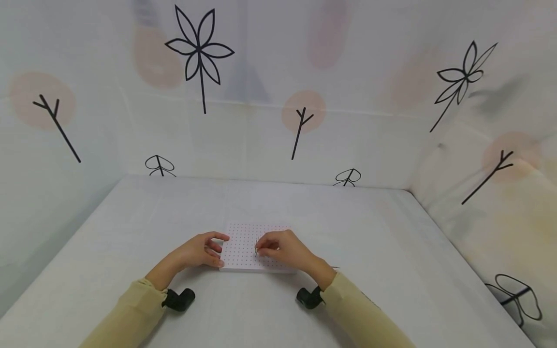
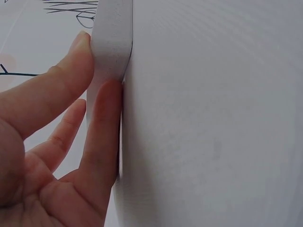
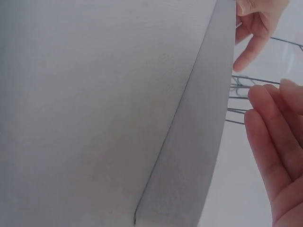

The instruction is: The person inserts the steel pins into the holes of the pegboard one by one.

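The left arm [image 1: 130,314] and right arm [image 1: 365,314] reach forward and angle in toward each other, in pale yellow sleeves that end near the bare left wrist [image 1: 157,276] and right wrist [image 1: 323,274]. The left hand [image 1: 200,250] has its palm turned inward, fingers [image 2: 102,125] spread and lightly bent: the forefinger reaches farthest forward, the thumb [image 2: 61,80] sits nearest the body, a wide gap between them. The right hand [image 1: 282,249], a little apart, shows its back to the head camera, fingers pointing left. Its thumb and forefinger pinch together at the tips; other fingers bend close beside them.
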`<state>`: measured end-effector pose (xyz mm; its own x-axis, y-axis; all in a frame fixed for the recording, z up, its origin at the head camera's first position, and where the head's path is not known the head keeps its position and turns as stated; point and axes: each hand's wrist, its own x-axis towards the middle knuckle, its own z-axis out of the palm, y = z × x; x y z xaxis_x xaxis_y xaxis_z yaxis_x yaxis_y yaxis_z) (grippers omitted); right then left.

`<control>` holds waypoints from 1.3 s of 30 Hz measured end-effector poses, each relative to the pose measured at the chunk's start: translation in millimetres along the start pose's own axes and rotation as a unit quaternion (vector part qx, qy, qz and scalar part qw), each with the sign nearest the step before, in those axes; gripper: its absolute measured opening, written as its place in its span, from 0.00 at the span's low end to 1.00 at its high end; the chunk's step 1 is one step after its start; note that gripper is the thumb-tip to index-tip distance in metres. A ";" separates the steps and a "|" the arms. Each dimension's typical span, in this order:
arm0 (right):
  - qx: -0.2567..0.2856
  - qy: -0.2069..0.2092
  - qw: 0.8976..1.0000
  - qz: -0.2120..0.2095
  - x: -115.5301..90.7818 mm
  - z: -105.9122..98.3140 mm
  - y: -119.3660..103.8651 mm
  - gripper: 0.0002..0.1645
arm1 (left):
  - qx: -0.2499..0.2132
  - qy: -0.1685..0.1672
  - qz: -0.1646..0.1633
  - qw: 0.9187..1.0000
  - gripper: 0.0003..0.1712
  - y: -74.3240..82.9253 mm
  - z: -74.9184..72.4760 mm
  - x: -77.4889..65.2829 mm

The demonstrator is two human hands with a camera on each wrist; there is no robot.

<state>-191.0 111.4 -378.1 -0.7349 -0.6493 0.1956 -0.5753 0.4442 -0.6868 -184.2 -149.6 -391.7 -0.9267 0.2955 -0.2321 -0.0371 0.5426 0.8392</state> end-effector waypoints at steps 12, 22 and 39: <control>-0.001 0.015 1.000 0.000 -16.1 -11.5 8.0 0.08 | -0.006 -0.003 0.000 1.000 0.37 -1.1 -0.4 0.5; -0.006 0.013 1.000 -0.009 -24.4 -20.9 13.7 0.06 | -0.018 -0.009 0.003 1.000 0.37 -4.3 -1.3 -0.1; -0.019 0.023 0.999 0.021 -50.6 -41.2 28.1 0.07 | -0.013 -0.008 0.001 1.000 0.37 -1.6 -0.4 -0.2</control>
<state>-184.8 182.3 -378.5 -0.7740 -0.6007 0.2001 -0.5561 0.4939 -0.6685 -184.2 -150.8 -392.8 -0.9207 0.3094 -0.2378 -0.0446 0.5220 0.8518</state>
